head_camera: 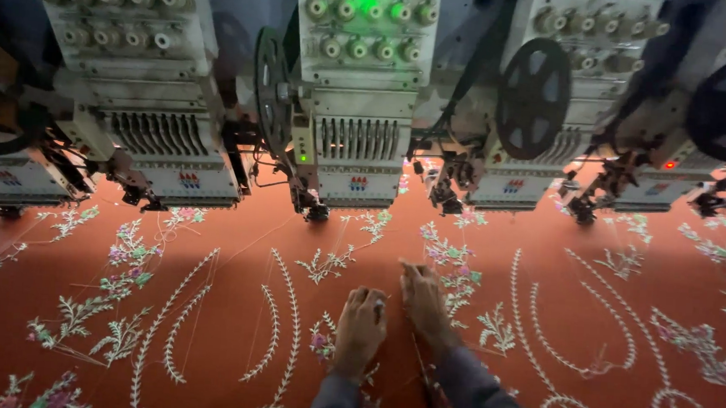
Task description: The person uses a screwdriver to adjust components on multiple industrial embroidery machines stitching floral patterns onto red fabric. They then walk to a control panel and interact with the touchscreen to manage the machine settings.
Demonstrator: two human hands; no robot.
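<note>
Orange fabric [233,263], embroidered with pale leafy sprigs, under both hands [361,326].

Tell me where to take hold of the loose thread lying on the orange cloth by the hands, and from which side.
Probably pinch the thread in the bare stretch between the right hand and left hand, coming from above. It lies flat on the orange cloth, so only fingertips pressing down and closing would lift it. It is very thin, its ends hard to see.

Both forearms reach forward, sleeves grey. Left hand [361,323] curled, fingers bent under. Right hand [424,298] just beside it, fingers extended, pinched together at tips.
</note>
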